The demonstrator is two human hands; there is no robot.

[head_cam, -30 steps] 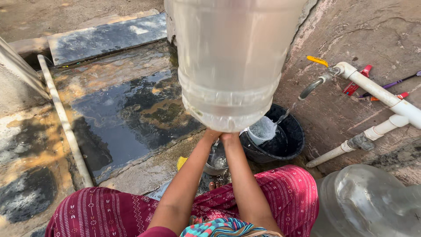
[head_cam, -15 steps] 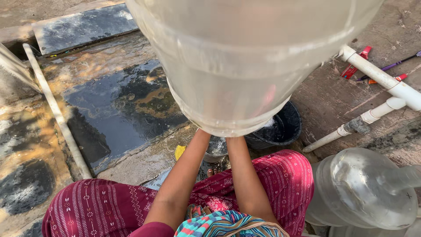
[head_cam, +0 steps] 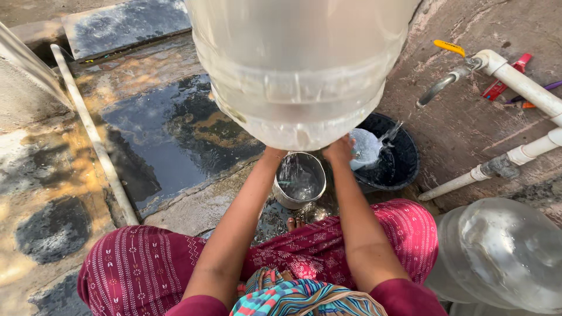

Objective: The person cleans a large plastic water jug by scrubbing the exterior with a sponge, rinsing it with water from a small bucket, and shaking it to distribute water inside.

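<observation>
1. Now the big clear water jug (head_cam: pixel 298 70) is lifted closer to the camera than a second ago and fills the top of the view, so its rinsing looks well under way.
2. Both hands press against its underside: left hand (head_cam: pixel 273 153) and right hand (head_cam: pixel 341 150), fingers hidden, so how they grip I cannot tell.
3. Below, one steel pot (head_cam: pixel 300 181) holds water.
4. One black basin (head_cam: pixel 393 157) sits under one running tap (head_cam: pixel 445 85).
5. Jugs counted: two, the second (head_cam: pixel 503 257) lying at lower right.
6. White pipes (head_cam: pixel 527 88): two by the tap.
</observation>
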